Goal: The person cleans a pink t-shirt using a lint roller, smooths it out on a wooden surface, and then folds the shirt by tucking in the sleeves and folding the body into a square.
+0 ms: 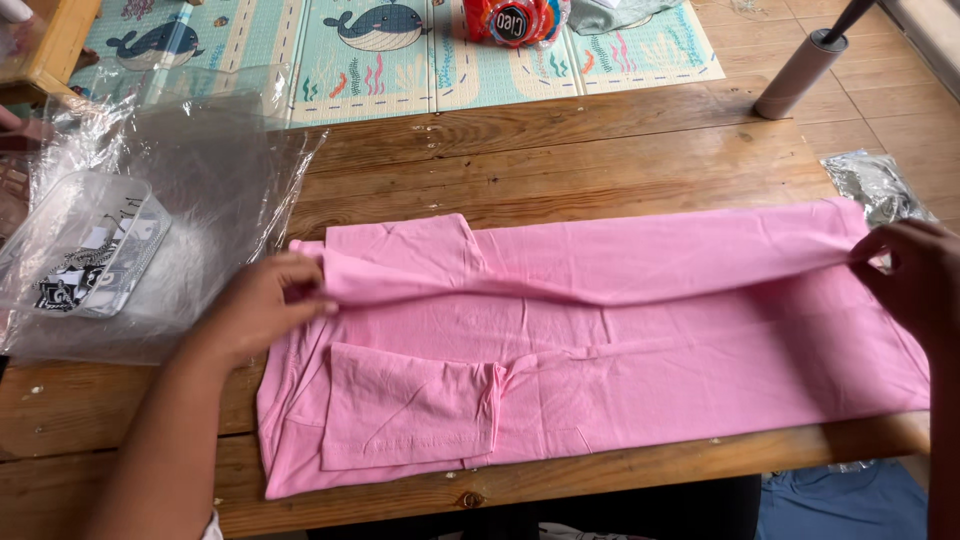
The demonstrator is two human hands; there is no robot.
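the left hand point(262, 305) is pinching the folded edge of a pink shirt point(640, 360) at its left end, and the right hand point(912, 280) is pinching the same edge at the right end, lifting it slightly. the shirt is lying spread across the wooden table point(560, 150). clear plastic bags point(150, 200) are lying just left of it.

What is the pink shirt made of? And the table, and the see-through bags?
The pink shirt looks like soft knit cloth, maybe cotton: matte, and it creases where the left hand and right hand pinch it. The table looks like worn wood, with planks, grain and knots. The bags look like thin clear plastic, shiny and crinkled.
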